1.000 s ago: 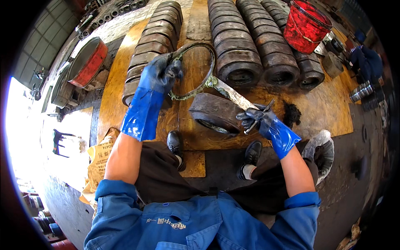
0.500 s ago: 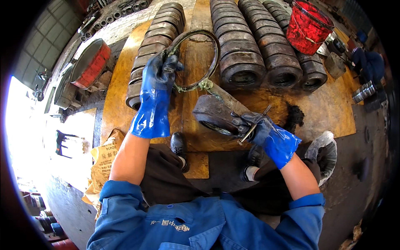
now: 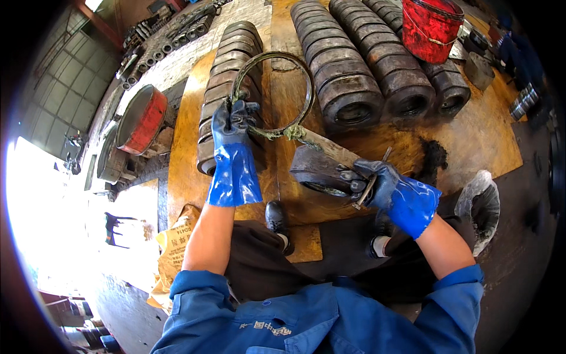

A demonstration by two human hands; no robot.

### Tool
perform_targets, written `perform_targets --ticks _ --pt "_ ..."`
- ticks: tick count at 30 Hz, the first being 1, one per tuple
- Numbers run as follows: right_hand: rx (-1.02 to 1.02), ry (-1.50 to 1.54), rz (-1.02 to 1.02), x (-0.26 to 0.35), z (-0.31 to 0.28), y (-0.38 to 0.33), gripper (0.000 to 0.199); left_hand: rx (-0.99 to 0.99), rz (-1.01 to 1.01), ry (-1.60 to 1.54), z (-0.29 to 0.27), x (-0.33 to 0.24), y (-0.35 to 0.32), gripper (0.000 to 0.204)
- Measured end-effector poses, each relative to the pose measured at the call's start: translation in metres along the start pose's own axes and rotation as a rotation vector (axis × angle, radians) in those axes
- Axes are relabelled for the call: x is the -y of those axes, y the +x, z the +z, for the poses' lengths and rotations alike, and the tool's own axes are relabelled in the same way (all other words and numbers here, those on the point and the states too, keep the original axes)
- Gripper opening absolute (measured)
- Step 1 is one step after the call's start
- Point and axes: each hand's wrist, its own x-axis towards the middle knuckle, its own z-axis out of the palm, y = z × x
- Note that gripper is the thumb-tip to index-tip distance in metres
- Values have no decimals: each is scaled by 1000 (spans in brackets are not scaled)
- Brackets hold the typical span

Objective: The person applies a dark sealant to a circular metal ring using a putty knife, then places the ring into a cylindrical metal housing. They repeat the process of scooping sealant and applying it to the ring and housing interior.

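Left hand [image 3: 234,127] gripping one thin metal ring [image 3: 306,88], upright on board [image 3: 188,153]. Right hand [image 3: 383,186] closed on one thin tool [image 3: 371,180], touching one dark bearing [image 3: 318,171]. Four bearing rows [image 3: 348,76] behind. Two red buckets [image 3: 433,26].

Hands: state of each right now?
Left hand: closed on the thin ring.
Right hand: closed on a thin tool, fingers on the dark part.

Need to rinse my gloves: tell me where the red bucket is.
In the head view the red bucket stands at the top right, at the far end of the rows of dark metal rings on the wooden board, well beyond the right hand.
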Motion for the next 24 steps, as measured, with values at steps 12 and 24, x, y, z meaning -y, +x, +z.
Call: perform_targets --ticks 12,24 --pt "-173 -189 -83 11 2 -18 35 23 108 122 10 3 -7 28" --pt "-79 -247 -88 1 30 -27 38 -34 -117 -203 12 9 -5 29"
